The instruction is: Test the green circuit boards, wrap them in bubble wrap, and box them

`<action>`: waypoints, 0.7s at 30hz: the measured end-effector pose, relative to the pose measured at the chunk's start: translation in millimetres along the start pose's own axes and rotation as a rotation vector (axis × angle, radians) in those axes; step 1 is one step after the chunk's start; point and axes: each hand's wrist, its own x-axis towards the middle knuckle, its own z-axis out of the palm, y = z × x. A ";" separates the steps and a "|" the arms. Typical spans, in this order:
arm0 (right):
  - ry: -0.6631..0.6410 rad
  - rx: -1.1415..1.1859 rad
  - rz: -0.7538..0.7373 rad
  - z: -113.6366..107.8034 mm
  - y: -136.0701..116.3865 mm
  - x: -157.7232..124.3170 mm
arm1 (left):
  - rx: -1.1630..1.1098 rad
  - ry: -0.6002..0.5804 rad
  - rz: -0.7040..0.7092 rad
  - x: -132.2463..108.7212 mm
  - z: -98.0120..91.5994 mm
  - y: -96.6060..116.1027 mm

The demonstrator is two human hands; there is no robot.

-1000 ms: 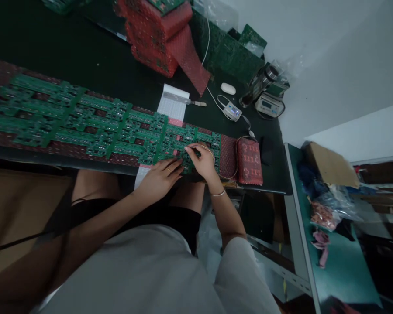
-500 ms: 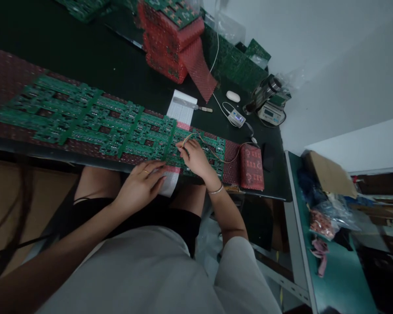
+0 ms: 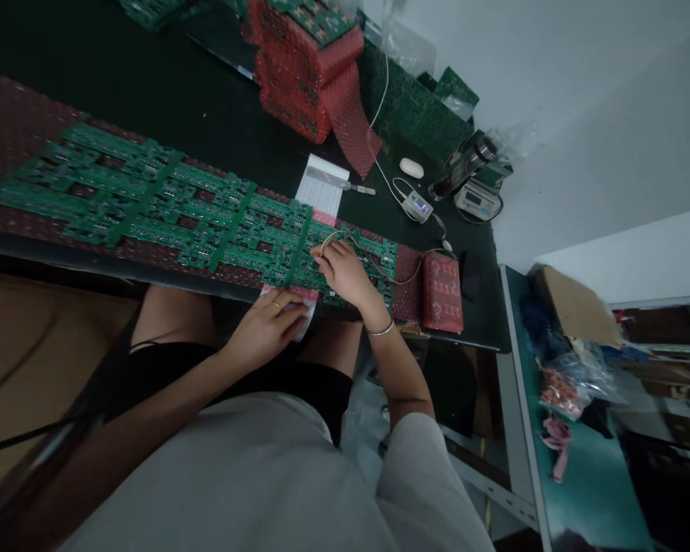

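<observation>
Green circuit boards (image 3: 207, 207) lie in a row on red bubble wrap (image 3: 11, 115) along the table's front edge. Over the right-hand board, my right hand (image 3: 340, 267) has its fingers pinched at the end of a thin wire (image 3: 382, 274), which runs right to a red-wrapped block (image 3: 442, 293). My left hand (image 3: 270, 326) rests at the boards' front edge, fingers apart, above white paper (image 3: 306, 326). No object shows in its grasp.
Behind the boards are a printed sheet (image 3: 320, 192), a knife-like tool (image 3: 361, 188), a small lit meter (image 3: 417, 206) and a white oval object (image 3: 411, 168). Red-wrapped boards (image 3: 293, 84) stand farther back. A metal flask (image 3: 465, 165) and a display device (image 3: 476, 201) are at right.
My left hand has moved right along the boards' front edge and now partly covers the white paper. My right hand stays at nearly the same spot with the wire.
</observation>
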 end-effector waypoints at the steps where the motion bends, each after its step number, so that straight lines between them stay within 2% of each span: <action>1: -0.001 0.003 -0.004 -0.3 0.6 -0.3 | -0.007 0.002 -0.014 0.4 1.7 -0.4; 11: 0.041 0.044 0.008 7.7 5.0 0.5 | 0.032 0.055 0.004 -0.3 6.9 3.9; 15: 0.098 0.090 0.071 10.5 8.8 -2.0 | 0.003 0.039 -0.001 2.6 -1.0 7.9; 18: 0.128 0.120 0.089 14.6 11.3 -3.2 | -0.061 0.062 -0.111 17.5 -15.0 -6.6; 21: 0.155 0.136 0.089 18.6 10.4 -3.9 | -0.097 0.123 -0.263 50.2 -26.4 -39.7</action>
